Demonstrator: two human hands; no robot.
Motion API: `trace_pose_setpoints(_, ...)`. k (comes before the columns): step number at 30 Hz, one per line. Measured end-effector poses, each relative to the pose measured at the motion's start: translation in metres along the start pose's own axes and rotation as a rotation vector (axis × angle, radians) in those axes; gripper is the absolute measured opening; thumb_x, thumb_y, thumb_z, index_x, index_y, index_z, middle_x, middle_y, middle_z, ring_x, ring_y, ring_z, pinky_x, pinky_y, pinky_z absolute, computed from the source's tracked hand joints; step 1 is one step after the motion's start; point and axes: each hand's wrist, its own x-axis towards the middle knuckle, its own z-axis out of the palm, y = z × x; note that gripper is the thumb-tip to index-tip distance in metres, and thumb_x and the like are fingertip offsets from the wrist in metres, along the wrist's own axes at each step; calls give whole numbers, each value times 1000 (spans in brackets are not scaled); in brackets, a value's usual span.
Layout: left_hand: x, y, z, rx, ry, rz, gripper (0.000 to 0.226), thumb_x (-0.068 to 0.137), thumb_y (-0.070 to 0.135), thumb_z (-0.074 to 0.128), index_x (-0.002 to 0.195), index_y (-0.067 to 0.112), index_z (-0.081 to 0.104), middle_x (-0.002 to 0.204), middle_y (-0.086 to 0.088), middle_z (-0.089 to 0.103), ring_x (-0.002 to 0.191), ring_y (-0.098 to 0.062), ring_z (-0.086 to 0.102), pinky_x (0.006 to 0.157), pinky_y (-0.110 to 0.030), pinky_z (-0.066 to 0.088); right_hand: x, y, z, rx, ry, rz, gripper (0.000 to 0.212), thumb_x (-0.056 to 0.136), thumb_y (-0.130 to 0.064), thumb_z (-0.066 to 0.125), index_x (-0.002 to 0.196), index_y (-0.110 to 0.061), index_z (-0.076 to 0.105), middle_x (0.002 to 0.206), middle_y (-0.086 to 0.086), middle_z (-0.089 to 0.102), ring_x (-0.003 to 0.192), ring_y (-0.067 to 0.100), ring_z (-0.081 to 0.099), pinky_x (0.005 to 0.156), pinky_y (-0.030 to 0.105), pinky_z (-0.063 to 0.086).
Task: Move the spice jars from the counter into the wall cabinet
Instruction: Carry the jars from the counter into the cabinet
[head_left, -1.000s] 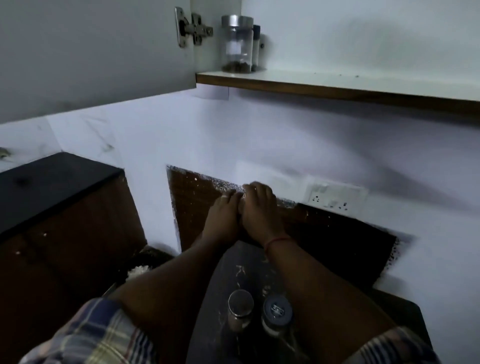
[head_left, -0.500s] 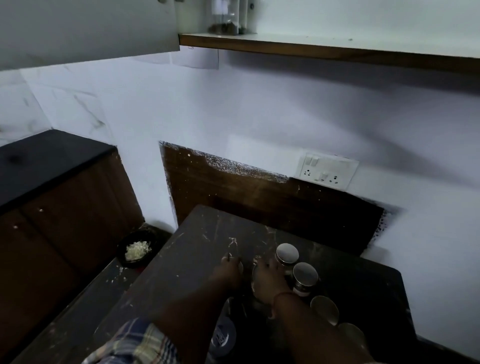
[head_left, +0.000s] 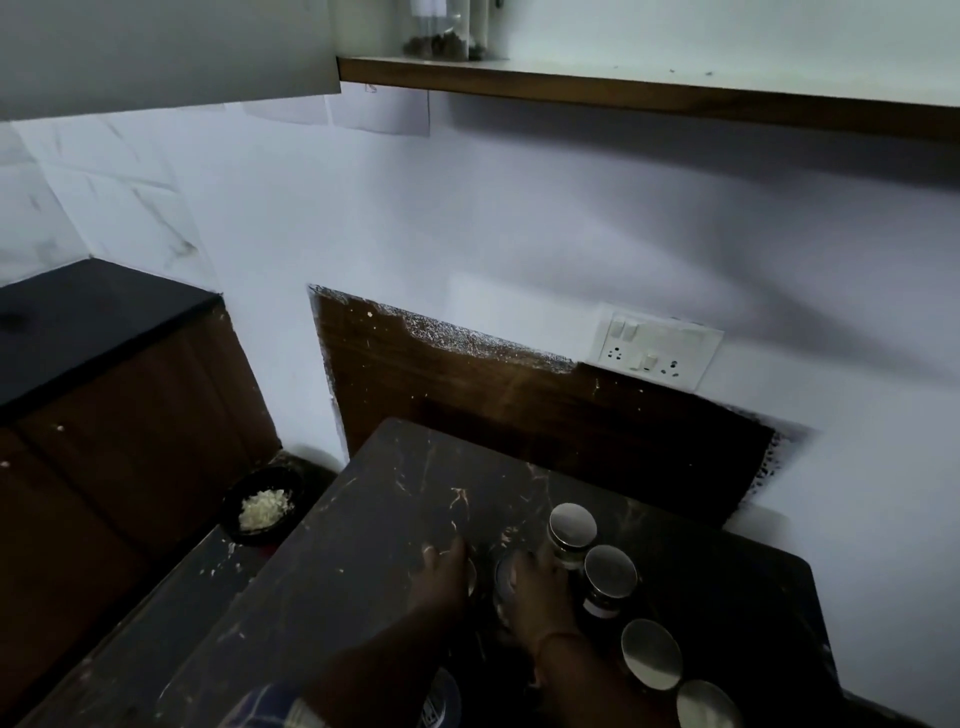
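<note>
both hands are down on the dark marbled counter (head_left: 395, 499), side by side near the middle of its top. the left hand (head_left: 441, 577) lies palm down with its fingers bent over something with a pale metal edge, probably a jar lid; whether it is gripped cannot be told in the dim, blurred view. the right hand (head_left: 535, 587) has its fingers curled over the top of a spice jar (head_left: 503, 574), of which only a sliver of lid shows between the two hands. a thin band circles the right wrist. just right of that hand a row of four silver-lidded jars runs along the counter toward its near right corner: the first jar (head_left: 572, 527) touching or just beside the fingertips, the second jar (head_left: 609, 574) next, then the third jar (head_left: 651, 652) and the fourth jar (head_left: 709, 704) at the bottom edge of view. a dark-lidded jar (head_left: 441, 701) stands near the front edge under the left forearm. up in the wall cabinet, on the shelf (head_left: 649, 96) at its left end, a glass jar (head_left: 436, 31) with dark contents already stands. left of the counter, lower down, sits a black bowl (head_left: 262, 506) holding something pale. a switch plate (head_left: 657, 351) is on the wall behind.
</note>
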Motion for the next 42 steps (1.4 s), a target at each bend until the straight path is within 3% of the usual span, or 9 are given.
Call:
trace_pose_setpoints(4, -10, 7, -12, -25, 50, -67, 66, 70, 51, 72, 125, 32, 40, 129, -6, 40, 119, -37, 50, 92, -41, 47, 1, -4, -2, 133, -13, -7, 81, 57, -54, 65, 129, -28, 37, 142, 11, 27, 128, 34, 43, 104, 46, 44)
trace_pose_setpoints(8, -9, 29, -55, -324, 310, 2, 78, 55, 54, 74, 121, 23, 48, 113, 0, 39, 109, -32, 57, 88, -36, 47, 13, -18, -48, 398, 118, -111, 57, 60, -52, 69, 102, -31, 37, 113, -4, 35, 101, 18, 49, 86, 32, 48)
trace_pose_setpoints(10, -2, 46, -95, -447, 423, 95, 75, 58, 41, 83, 124, 22, 52, 118, -2, 42, 108, -28, 60, 86, -33, 50, 26, -35, -86, 481, 238, -211, 64, 63, -54, 73, 112, -35, 38, 116, -7, 36, 105, 15, 51, 88, 27, 48)
trace_pose_setpoints(14, 3, 88, -195, -451, 712, 319, 77, 63, 55, 78, 131, 34, 50, 127, 4, 48, 111, -12, 57, 92, -33, 55, 41, -86, -183, 685, 420, -356, 89, 71, -42, 83, 145, -25, 36, 133, -7, 43, 119, 9, 50, 88, 0, 37)
trace_pose_setpoints(18, -10, 142, -294, -491, 952, 525, 71, 71, 40, 79, 134, 27, 51, 124, 8, 54, 113, -4, 54, 98, -14, 41, 40, -136, -283, 773, 666, -552, 91, 71, -48, 81, 147, -24, 37, 139, -9, 43, 127, 6, 45, 99, 6, 35)
trace_pose_setpoints(26, -53, 226, -420, -589, 1104, 773, 60, 77, 46, 71, 130, 38, 45, 119, 12, 56, 105, -13, 62, 87, -43, 57, 13, -204, -422, 911, 928, -709, 82, 75, -46, 81, 143, -24, 42, 137, -4, 50, 123, 11, 51, 102, 23, 46)
trace_pose_setpoints(31, -58, 254, -467, -644, 1126, 843, 64, 76, 48, 73, 132, 36, 45, 117, 13, 61, 103, -10, 65, 87, -40, 58, 5, -218, -479, 936, 1049, -680, 74, 71, -52, 83, 132, -22, 54, 122, -10, 61, 109, 5, 58, 94, 21, 49)
trace_pose_setpoints(39, -28, 298, -500, -581, 1067, 777, 95, 73, 58, 78, 150, 22, 35, 142, 1, 55, 126, -15, 56, 102, -36, 52, 53, -233, -527, 797, 1078, -522, 86, 72, -53, 84, 138, -9, 53, 134, 5, 61, 123, 20, 57, 97, 21, 41)
trace_pose_setpoints(42, -7, 311, -502, -563, 1031, 707, 89, 74, 52, 82, 146, 18, 43, 133, 2, 60, 116, -11, 59, 93, -27, 51, 79, -235, -531, 774, 1052, -450, 77, 71, -46, 86, 130, -5, 57, 125, 10, 65, 118, 26, 59, 94, 26, 44)
